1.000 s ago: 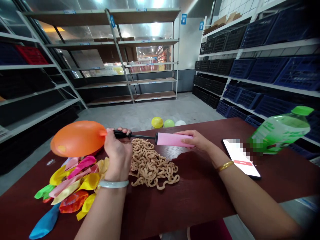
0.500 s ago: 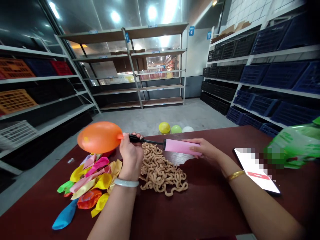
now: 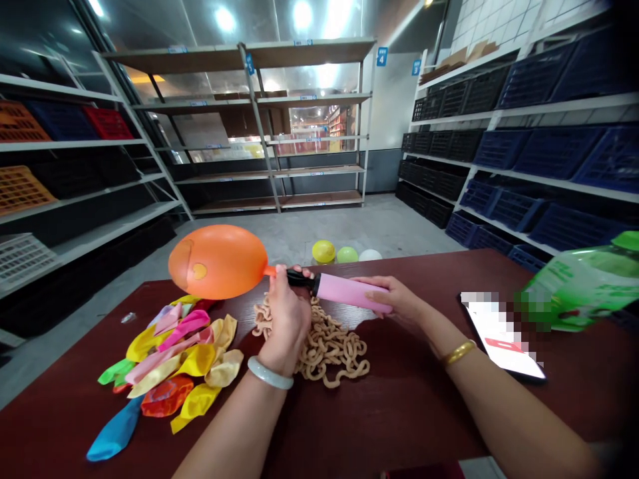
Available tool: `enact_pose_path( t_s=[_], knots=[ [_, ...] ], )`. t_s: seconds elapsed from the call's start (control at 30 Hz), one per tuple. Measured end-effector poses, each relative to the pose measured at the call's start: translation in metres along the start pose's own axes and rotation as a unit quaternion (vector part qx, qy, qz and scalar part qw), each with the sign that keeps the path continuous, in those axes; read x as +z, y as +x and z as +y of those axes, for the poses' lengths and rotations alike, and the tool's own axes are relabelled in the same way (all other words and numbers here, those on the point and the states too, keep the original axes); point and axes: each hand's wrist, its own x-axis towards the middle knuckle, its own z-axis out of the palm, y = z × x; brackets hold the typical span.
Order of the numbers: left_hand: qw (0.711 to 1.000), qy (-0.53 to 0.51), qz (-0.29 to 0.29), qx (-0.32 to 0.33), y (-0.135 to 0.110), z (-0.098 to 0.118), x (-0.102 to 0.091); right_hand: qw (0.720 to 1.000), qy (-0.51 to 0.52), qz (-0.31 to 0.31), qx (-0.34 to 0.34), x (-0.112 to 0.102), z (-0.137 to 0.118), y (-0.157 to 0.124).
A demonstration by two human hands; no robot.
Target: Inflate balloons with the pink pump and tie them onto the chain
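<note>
My left hand (image 3: 288,307) is closed around the black nozzle end of a balloon pump (image 3: 344,293), pinching the neck of an inflated orange balloon (image 3: 219,262) against it. The pump's pink barrel lies in the grip of my right hand (image 3: 394,296), fingers wrapped round its far end. The black end sits close against the barrel, with hardly any rod showing. Below the pump, a heap of tan, twisted cord-like pieces (image 3: 332,352) rests on the table, partly hidden by my left hand. Limp balloons (image 3: 187,362) in several colours lie left of my left forearm.
On the dark red table (image 3: 399,412), a phone (image 3: 502,339) with a lit screen lies at right, beside a green-capped bottle (image 3: 574,286). Yellow, green and white balloons (image 3: 348,255) show past the far edge. Shelves (image 3: 319,174) stand behind; crates (image 3: 559,153) fill the right-hand racks.
My left hand has moved right, toward my right hand, pushing the pump's rod into the barrel. The orange balloon has moved right with it and looks larger.
</note>
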Motion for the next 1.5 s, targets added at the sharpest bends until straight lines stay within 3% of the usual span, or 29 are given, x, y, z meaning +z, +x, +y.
enact_pose_path(
  t_s=[0.13,0.37,0.47,0.57,0.77,0.87,0.97,1.17,1.27,1.37,1.5],
  knots=[
    [1.0,0.011,-0.01,0.004,-0.001,0.006,0.002,1.0,0.009,-0.011,0.011,0.006,-0.002,0.0],
    [0.996,0.029,0.029,0.073,0.035,0.064,-0.009,0.999,0.013,-0.012,0.041,-0.032,-0.01,-0.007],
    [0.993,0.034,0.022,0.108,0.04,0.074,-0.011,0.999,0.007,-0.003,0.039,-0.038,-0.012,-0.01],
    [0.994,0.022,0.015,0.107,0.035,0.065,-0.008,0.999,0.025,-0.006,0.039,-0.027,-0.01,-0.008],
    [0.998,0.016,-0.031,0.045,0.002,0.019,0.007,0.997,0.069,-0.02,0.018,0.011,-0.001,-0.001],
    [0.999,0.017,-0.025,0.027,-0.007,0.007,0.009,0.998,0.057,-0.023,0.019,0.015,-0.002,0.0],
    [0.999,0.025,-0.012,0.023,-0.002,0.014,0.006,0.999,0.043,-0.022,0.02,0.006,-0.007,-0.003],
    [0.996,0.028,0.016,0.085,0.033,0.069,-0.007,0.999,0.037,-0.027,0.026,-0.029,-0.009,-0.007],
    [0.993,0.029,0.014,0.117,0.04,0.081,-0.009,0.999,0.017,-0.023,0.026,-0.037,-0.008,-0.008],
    [0.993,0.02,0.014,0.116,0.034,0.069,-0.004,0.999,0.018,-0.017,0.022,-0.033,-0.009,-0.008],
    [0.998,0.013,-0.005,0.066,0.013,0.031,0.004,0.999,0.042,-0.029,0.013,-0.013,-0.007,-0.005]
  ],
)
